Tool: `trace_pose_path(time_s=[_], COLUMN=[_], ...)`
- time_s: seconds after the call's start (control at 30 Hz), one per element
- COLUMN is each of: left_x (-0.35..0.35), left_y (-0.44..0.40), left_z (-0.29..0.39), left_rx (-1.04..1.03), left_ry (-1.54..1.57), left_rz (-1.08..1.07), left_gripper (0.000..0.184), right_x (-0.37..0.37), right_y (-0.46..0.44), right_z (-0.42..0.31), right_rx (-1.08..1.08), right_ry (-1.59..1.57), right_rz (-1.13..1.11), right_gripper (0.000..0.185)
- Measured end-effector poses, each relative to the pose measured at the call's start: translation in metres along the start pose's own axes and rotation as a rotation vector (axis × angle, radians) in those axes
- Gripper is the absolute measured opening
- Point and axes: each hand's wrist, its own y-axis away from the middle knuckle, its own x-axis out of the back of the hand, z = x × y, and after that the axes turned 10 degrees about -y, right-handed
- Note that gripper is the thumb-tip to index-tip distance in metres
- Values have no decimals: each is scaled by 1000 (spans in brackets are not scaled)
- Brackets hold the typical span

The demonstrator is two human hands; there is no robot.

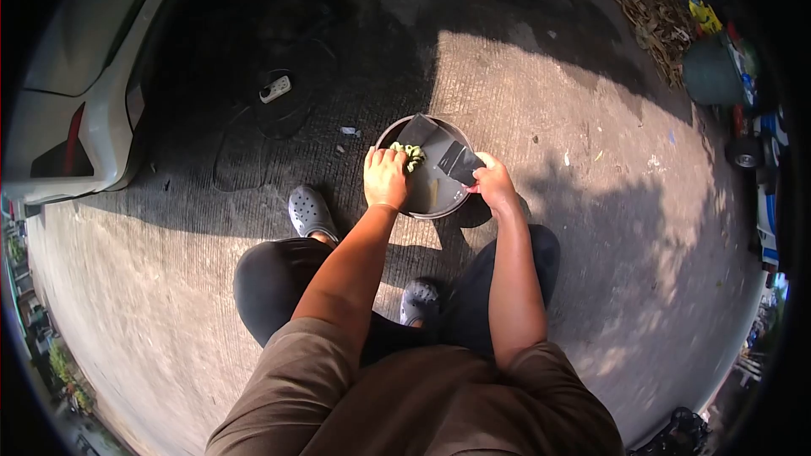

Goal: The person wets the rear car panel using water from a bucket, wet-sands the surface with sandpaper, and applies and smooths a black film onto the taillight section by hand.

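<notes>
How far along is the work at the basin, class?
No finished piece is visibly set aside. In hand: the right hand holds a dark flat piece at the basin; the left hand is on a bunched green cloth. Possibly left: the other dark piece inside, though I cannot tell whether it is already done.

Basin (424, 176) on the ground, between vehicle (91, 105) and tub (712, 72).
Inside the basin, cloth (415, 156) lies left, one flat sheet (417, 130) at the far side; a second sheet (459, 162) is over the right. Power strip (275, 89) sits far left, one clog (311, 211) near left, another clog (418, 301) nearer; leaf heap (649, 17), far right, beside the tub.
</notes>
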Motion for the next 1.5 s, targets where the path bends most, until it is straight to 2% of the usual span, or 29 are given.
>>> trace_pose_path(time_s=[0.13,0.17,0.27,0.37,0.43,0.47,0.53,0.57,0.67,0.7,0.73,0.8,0.83,0.87,0.93,1.0,1.03,1.07,1.1,1.17,1.2,1.23,1.33,1.37,1.5], left_x=[-2,-2,5,8,18,22,32,37,114,100,114,123,120,116,106,102,90,79,55,67,95,90,112,116,98], left_y=[1,1,1,-2,-7,-9,-6,-5,-15,-9,-10,-12,-11,-9,-4,8,16,22,26,22,19,20,23,27,22], left_z=[-2,-2,-1,-2,2,4,8,10,28,30,37,47,51,55,68,82,91,93,97,94,99,93,93,98,86], left_rx=[-23,-24,-31,-64,-19,24,61,83,428,461,507,541,543,528,508,418,448,452,443,531,618,512,512,588,500], left_ry=[-3,-3,-8,-18,11,11,94,138,655,728,783,797,876,1026,1203,892,919,713,670,753,885,1046,1237,1216,1040], left_rz=[61,54,43,-11,-176,-228,-192,-170,-354,-218,-245,-228,-220,-219,-167,3,3,-180,-251,-379,-437,-330,-336,-283,-292], left_gripper=[42,43,51,41,38,40,35,35,35,36,36,36,33,33,29,35,53,58,61,67,71,79,70,66,65], right_x=[-17,-10,-18,-25,-27,-26,-37,-41,-47,-45,-48,-54,-49,-52,-51,-43,-33,-28,-37,-42,-43,-43,-44,-45,-49], right_y=[17,8,10,7,3,4,17,17,10,-2,-11,-22,-19,-22,-18,-22,-40,-56,-45,-23,-19,-14,-15,-16,-16], right_z=[-19,-9,-8,-5,0,5,-2,5,22,38,50,63,68,73,67,70,91,113,103,78,74,71,59,57,51], right_rx=[112,104,115,201,274,224,128,110,-64,-118,-148,-208,-209,-246,-329,-340,-301,-267,-268,-272,-278,-281,-276,-273,-268], right_ry=[-15,43,17,97,202,170,105,-10,-240,-270,-339,-477,-546,-824,-1003,-1003,-982,-954,-913,-855,-862,-867,-878,-882,-900], right_rz=[88,27,51,58,137,151,177,208,167,95,84,63,-55,-118,-221,-289,-308,-337,-276,-202,-201,-196,-204,-204,-202], right_gripper=[46,51,54,48,36,35,33,37,45,41,39,36,35,39,41,42,45,47,46,45,46,47,51,52,56])
